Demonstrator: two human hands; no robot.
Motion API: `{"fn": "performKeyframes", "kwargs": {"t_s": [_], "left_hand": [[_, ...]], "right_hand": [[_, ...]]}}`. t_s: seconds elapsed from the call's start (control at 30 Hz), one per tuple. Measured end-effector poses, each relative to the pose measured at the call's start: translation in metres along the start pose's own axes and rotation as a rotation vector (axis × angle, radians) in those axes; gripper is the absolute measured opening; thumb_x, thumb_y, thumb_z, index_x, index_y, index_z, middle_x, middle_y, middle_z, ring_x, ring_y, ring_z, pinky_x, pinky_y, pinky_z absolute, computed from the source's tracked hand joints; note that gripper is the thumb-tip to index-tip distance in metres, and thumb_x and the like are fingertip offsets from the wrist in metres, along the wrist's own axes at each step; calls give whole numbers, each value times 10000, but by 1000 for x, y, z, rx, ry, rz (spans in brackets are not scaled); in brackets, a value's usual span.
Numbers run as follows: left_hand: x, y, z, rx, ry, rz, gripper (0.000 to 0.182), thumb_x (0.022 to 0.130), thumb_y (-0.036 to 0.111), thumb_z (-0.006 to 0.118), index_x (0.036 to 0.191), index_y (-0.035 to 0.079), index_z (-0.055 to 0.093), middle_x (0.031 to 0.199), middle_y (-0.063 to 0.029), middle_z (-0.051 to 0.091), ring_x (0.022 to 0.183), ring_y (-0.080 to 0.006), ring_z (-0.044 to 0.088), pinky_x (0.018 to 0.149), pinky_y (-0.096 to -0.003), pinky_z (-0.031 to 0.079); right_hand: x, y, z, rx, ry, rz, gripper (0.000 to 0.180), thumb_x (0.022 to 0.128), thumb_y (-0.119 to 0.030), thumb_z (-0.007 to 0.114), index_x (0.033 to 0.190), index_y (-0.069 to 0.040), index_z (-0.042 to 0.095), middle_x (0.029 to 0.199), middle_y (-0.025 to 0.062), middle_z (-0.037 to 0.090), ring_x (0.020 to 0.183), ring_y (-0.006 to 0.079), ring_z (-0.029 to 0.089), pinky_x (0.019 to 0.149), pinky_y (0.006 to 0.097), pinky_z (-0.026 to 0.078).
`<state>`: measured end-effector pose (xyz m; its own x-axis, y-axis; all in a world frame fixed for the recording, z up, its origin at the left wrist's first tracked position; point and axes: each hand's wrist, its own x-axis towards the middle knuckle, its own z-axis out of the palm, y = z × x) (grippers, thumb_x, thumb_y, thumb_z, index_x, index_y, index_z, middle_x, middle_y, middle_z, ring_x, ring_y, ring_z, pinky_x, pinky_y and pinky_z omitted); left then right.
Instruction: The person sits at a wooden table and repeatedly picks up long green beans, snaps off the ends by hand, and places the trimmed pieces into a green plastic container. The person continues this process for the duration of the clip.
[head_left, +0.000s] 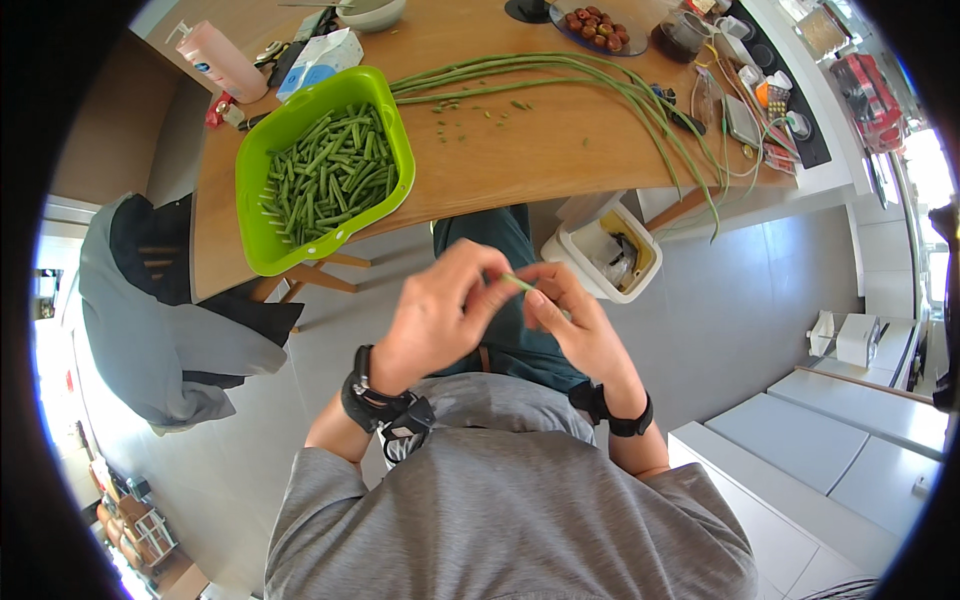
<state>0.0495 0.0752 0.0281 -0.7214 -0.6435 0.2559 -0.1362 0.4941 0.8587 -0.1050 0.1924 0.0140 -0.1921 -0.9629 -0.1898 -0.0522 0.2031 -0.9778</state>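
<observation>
Over my lap, my left hand (450, 304) and my right hand (574, 315) meet, their fingertips pinching a short piece of green long bean (517, 283) from either side. A bright green plastic basket (251, 165) at the table's left holds many cut bean pieces (334, 169). Whole long beans (525, 67) stretch from the basket's right side across the table, their ends hanging over the front edge at the right. Small bean scraps (517, 105) lie scattered on the wood.
On the wooden table (480, 165) stand a pump bottle (217, 60), a tissue pack (322, 60), a bowl (371, 13), a plate of red fruit (598, 30) and a glass jug (679, 36). A bin (645, 277) stands below its edge; a cloth-draped chair (135, 315) is at the left.
</observation>
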Motion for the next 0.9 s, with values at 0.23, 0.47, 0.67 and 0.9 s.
{"fn": "performKeyframes", "kwargs": {"t_s": [0.23, 0.47, 0.67, 0.9], "left_hand": [[-2, -13, -4, 451, -140, 394, 159, 914, 192, 644, 958, 61, 565, 846, -63, 541, 647, -224, 584, 561, -323, 482], [-14, -19, 3, 197, -440, 181, 216, 983, 248, 560, 899, 51, 530, 728, -62, 532, 614, -249, 553, 553, -349, 458], [-12, -15, 2, -925, -613, -308, 340, 1066, 356, 397, 900, 69, 476, 647, 8, 373, 516, -94, 335, 480, -247, 268], [-3, -3, -52, -288, 142, -111, 243, 1014, 167, 534, 1189, 37, 640, 914, 11, 642, 626, -27, 405, 548, -180, 310]], "right_hand": [[3, -4, -4, -290, 9, -44, 162, 968, -170, 575, 947, -18, 628, 729, 138, 632, 628, 239, 587, 587, 346, 436], [2, 8, -11, -132, -110, -42, 231, 996, -177, 521, 876, -9, 624, 680, 75, 599, 549, 172, 494, 537, 310, 383], [-4, 11, -19, 708, -392, 52, 327, 1052, -260, 470, 887, -6, 593, 619, -19, 433, 516, 51, 303, 469, 214, 226], [-1, 9, -19, 500, -122, 61, 327, 1063, -288, 451, 1002, -7, 606, 621, -68, 348, 537, 17, 282, 459, 206, 196]]}}
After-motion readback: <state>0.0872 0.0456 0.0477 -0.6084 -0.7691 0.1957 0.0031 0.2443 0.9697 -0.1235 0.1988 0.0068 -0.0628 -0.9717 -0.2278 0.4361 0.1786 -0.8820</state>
